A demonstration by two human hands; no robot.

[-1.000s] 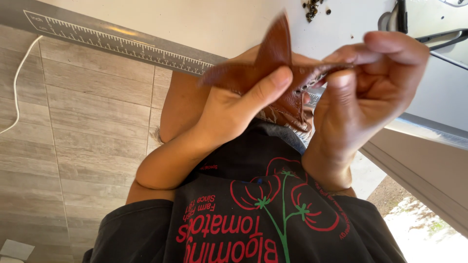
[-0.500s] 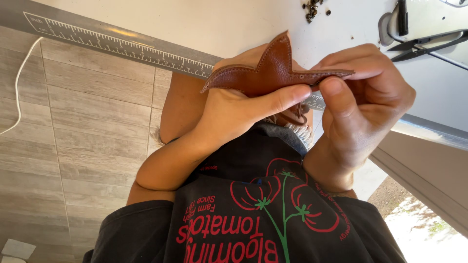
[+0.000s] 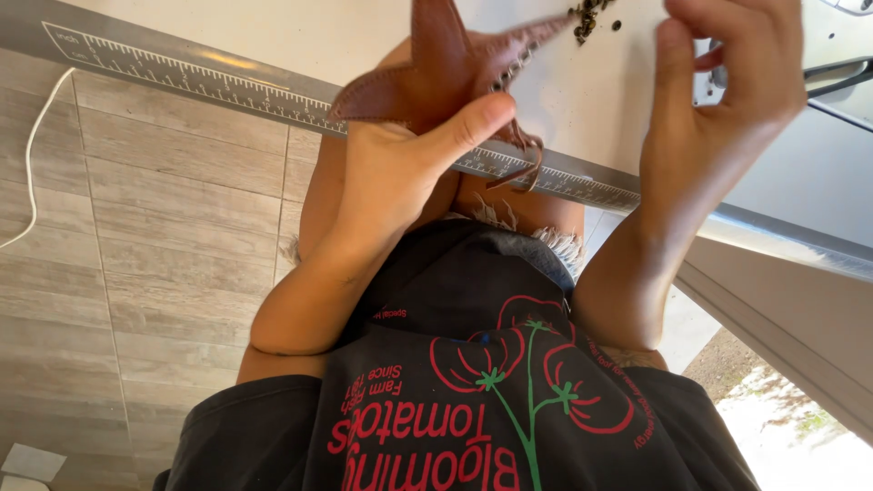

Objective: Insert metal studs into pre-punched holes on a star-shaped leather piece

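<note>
A brown star-shaped leather piece (image 3: pixel 436 73) is gripped by the left hand (image 3: pixel 400 173) at upper centre over the ruler-edged table (image 3: pixel 273 36), while the right hand (image 3: pixel 727 100) is held loosely open, empty, upper right above tiled floor (image 3: pixel 136 273).

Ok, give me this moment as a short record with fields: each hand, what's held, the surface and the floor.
left hand: grips a brown star-shaped leather piece, thumb pressed on it
right hand: raised beside the piece, fingers apart, not touching it
leather piece: stitched edges, thin lace hanging below
surface: pale table with a ruler strip along its edge
floor: grey wood-look tiles
</note>
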